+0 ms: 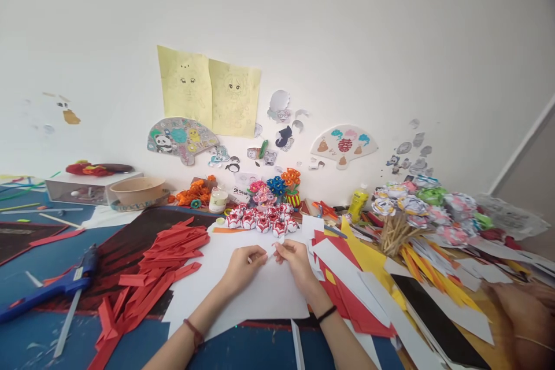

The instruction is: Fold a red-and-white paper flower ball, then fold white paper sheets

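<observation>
My left hand (244, 266) and my right hand (296, 260) meet over white paper sheets (260, 300), thumbs and fingertips pinched close together. Between them is a small white paper piece (281, 239), whose tip shows above my right fingers; the rest is mostly hidden. Just beyond my hands sit several red-and-white folded paper flowers (263, 222). To the left of my left hand lies a heap of folded red paper strips (169, 257). Red paper sheets (342, 289) with white strips on top lie to the right of my right hand.
A blue glue gun (82, 277) lies at left on the blue table. At right are a bunch of paper flowers (401, 208), a black phone (437, 324) and another person's hand (520, 312). A bowl (137, 191) and a yellow bottle (358, 202) stand near the wall.
</observation>
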A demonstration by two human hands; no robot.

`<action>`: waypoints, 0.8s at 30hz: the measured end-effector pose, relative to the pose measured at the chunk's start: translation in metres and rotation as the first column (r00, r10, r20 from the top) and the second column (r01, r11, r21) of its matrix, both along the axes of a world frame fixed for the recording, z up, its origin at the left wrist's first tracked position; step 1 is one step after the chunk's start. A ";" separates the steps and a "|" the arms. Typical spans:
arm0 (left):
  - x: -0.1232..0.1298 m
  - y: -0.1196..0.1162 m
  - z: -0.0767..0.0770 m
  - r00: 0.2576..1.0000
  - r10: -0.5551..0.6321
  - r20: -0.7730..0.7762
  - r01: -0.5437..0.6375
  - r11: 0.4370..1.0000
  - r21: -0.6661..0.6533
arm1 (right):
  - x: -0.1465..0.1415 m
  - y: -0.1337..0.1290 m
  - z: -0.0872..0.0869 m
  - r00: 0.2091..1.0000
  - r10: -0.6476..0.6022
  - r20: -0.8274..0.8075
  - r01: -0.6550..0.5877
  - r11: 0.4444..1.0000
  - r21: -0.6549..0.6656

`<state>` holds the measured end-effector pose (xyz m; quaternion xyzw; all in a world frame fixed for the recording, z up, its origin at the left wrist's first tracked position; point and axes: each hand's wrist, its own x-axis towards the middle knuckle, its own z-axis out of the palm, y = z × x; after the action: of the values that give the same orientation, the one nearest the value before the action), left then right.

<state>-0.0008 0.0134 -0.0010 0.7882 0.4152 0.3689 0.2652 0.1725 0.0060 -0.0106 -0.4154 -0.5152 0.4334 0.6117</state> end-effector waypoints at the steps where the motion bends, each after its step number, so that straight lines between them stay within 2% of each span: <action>1: 0.000 -0.001 0.000 1.000 -0.001 -0.011 0.001 1.000 0.013 | 0.002 0.001 0.001 1.000 -0.023 -0.010 0.023 1.000 0.011; 4: 0.001 -0.005 0.001 0.999 -0.003 -0.042 0.005 0.999 0.047 | 0.016 0.003 0.007 0.987 -0.138 -0.080 0.142 0.989 0.045; 8: 0.006 -0.015 0.007 0.995 -0.077 -0.070 0.081 0.995 0.057 | 0.049 0.004 0.016 0.913 -0.326 -0.246 0.351 0.934 0.064; 9: 0.008 -0.019 0.011 0.990 -0.121 -0.073 0.125 0.991 0.048 | 0.055 0.004 0.018 0.899 -0.341 -0.275 0.370 0.927 0.061; 11: 0.012 -0.029 0.020 0.956 -0.286 -0.062 0.286 0.958 -0.011 | 0.062 0.003 0.021 0.894 -0.330 -0.305 0.362 0.930 0.056; 12: 0.014 -0.035 0.024 0.911 -0.411 -0.038 0.409 0.910 -0.063 | 0.061 0.002 0.022 0.902 -0.305 -0.305 0.336 0.940 0.053; 13: 0.016 -0.041 0.029 0.842 -0.540 -0.008 0.536 0.837 -0.114 | 0.057 0.001 0.022 0.915 -0.273 -0.296 0.300 0.953 0.051; 16: 0.021 -0.057 0.035 0.670 -0.743 -0.014 0.736 0.666 -0.123 | 0.034 -0.001 0.019 0.964 -0.137 -0.226 0.148 0.988 0.034; 18: 0.025 -0.062 0.030 0.617 -0.782 -0.089 0.775 0.623 -0.105 | 0.017 -0.002 0.016 0.984 -0.053 -0.171 0.055 0.998 0.004; 20: 0.028 -0.064 0.020 0.590 -0.792 -0.157 0.789 0.607 -0.096 | 0.003 -0.004 0.012 0.992 0.037 -0.121 -0.042 0.998 -0.037; 24: 0.033 -0.062 0.003 0.597 -0.790 -0.138 0.787 0.610 -0.090 | -0.008 -0.013 0.011 0.965 0.258 -0.040 -0.261 0.959 -0.110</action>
<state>0.0323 -0.0487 0.0017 0.9152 0.0486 0.1439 0.3733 0.1646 -0.0067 0.0003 -0.3732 -0.5318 0.5439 0.5312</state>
